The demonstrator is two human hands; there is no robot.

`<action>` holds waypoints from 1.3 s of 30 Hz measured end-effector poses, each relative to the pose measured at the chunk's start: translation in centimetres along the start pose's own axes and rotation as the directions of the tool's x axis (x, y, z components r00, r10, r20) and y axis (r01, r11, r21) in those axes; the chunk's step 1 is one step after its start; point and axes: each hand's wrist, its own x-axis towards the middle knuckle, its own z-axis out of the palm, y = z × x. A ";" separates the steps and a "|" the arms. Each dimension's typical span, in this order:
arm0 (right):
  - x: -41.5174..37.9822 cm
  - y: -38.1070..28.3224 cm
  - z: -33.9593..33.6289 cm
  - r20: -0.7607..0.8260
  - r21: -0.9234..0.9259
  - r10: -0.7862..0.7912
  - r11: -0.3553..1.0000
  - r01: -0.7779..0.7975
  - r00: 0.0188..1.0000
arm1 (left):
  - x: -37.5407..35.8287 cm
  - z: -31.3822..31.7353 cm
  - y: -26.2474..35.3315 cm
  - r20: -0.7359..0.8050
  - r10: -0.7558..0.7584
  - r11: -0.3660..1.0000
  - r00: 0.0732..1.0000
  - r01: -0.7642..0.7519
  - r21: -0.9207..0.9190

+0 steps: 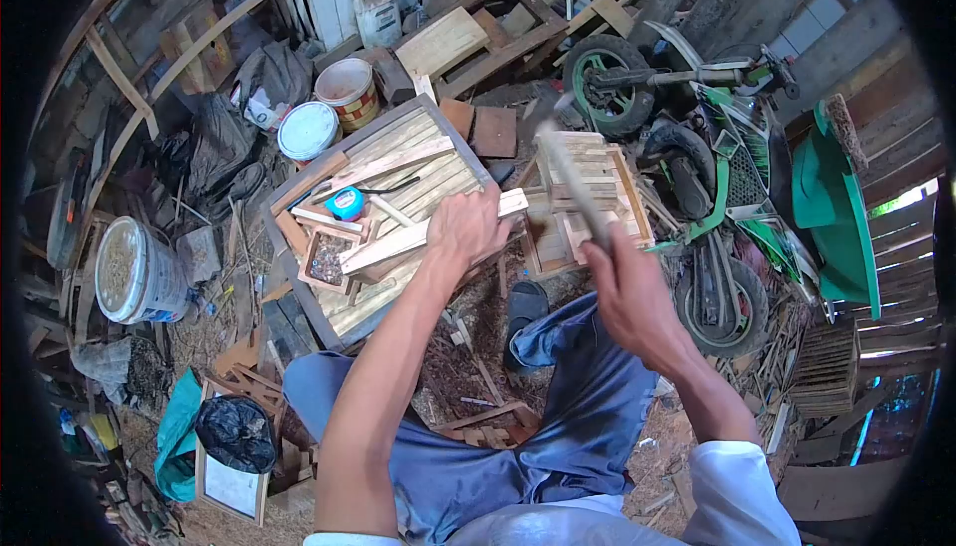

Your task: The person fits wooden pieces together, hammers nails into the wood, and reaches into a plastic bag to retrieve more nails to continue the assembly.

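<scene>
My left hand (465,228) is closed over a pale wooden batten (393,246), which lies slantwise above a low slatted table (363,319). My right hand (634,293) grips the handle of a hammer (576,186); its raised upper end is blurred by motion. Left of the batten sits a small wooden box of nails (327,259), with a blue tape measure (346,204) just above it. Another wooden strip (398,162) lies farther back on the table. Slatted wooden frames (586,176) are stacked to the right of my left hand, partly hidden behind the hammer.
Paint buckets (309,132) stand behind the table, and a larger white bucket (149,272) stands at the left. A green motorbike (727,168) and a green wheelbarrow tray (841,213) are on the right. Wood scraps (488,417) litter the floor between my legs.
</scene>
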 end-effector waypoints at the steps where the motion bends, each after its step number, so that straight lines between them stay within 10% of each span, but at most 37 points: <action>1: -0.4 -0.6 0.0 -0.089 0.056 -0.029 0.998 0.034 0.996 | -0.1 0.0 0.1 0.004 -0.004 1.000 1.000 0.004 -0.010; 3: -1.5 -1.0 0.3 -0.270 0.159 -0.074 0.980 0.120 0.960 | 0.0 -0.2 0.0 0.011 -0.012 1.000 1.000 0.012 -0.023; 10: -0.7 3.1 1.4 0.100 -0.124 0.054 0.991 -0.042 0.993 | -0.5 0.0 0.3 0.001 -0.022 1.000 1.000 0.022 -0.006; 14: -1.4 -2.1 -1.5 -0.221 0.144 0.005 0.989 0.028 0.975 | 0.1 0.4 0.0 -0.016 0.007 1.000 1.000 -0.007 0.009; 21: -0.2 5.0 2.2 0.077 -0.167 0.054 0.985 -0.040 0.996 | -0.7 -0.7 0.6 -0.018 -0.007 0.999 1.000 0.006 -0.052; 26: -1.6 -1.9 -0.8 -0.265 0.173 -0.042 0.981 0.091 0.963 | -0.6 -0.4 0.6 -0.013 -0.006 1.000 1.000 0.005 -0.028; 32: -1.0 6.7 4.2 0.071 -0.157 0.027 0.988 -0.015 0.997 | -0.9 -0.5 1.1 0.003 -0.001 1.000 1.000 0.001 -0.014; 39: -2.3 0.4 0.5 -0.304 0.213 -0.048 0.970 0.117 0.951 | -0.4 -0.4 0.6 -0.008 0.015 1.000 1.000 -0.015 -0.005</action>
